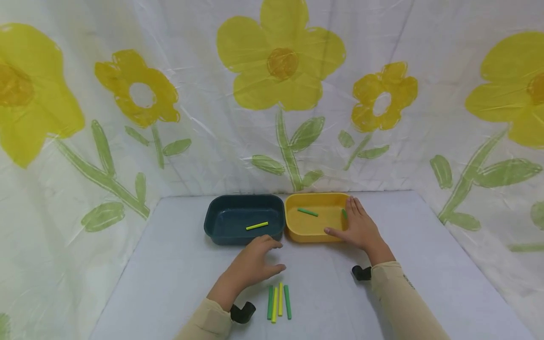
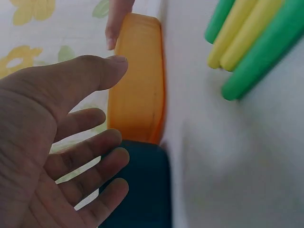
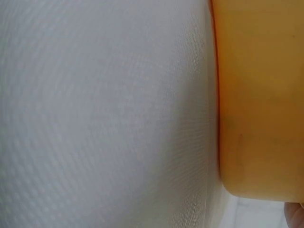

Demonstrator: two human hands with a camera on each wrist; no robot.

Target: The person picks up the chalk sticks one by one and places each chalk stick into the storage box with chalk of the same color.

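My left hand (image 1: 250, 262), fingers spread and gently bent with nothing between them, hovers in front of a dark teal tray (image 1: 217, 240). One yellow stick (image 1: 257, 226) lies inside that tray. At the right end of a yellow-orange tray (image 1: 312, 238), my right hand (image 1: 361, 230) lies over the rim, fingers extended and thumb towards the front edge. A green stick (image 1: 308, 212) lies in this tray, and another green stick (image 1: 344, 214) shows partly behind the hand. Below my left hand, two green sticks (image 1: 287, 302) and two yellow sticks (image 1: 274, 305) lie side by side on the table.
The two trays stand end to end at the back of the white table (image 1: 327, 293). Behind them hangs a white curtain (image 1: 204, 141) printed with yellow flowers. Black wrist-worn pieces (image 1: 243, 312) sit at both sleeve cuffs.
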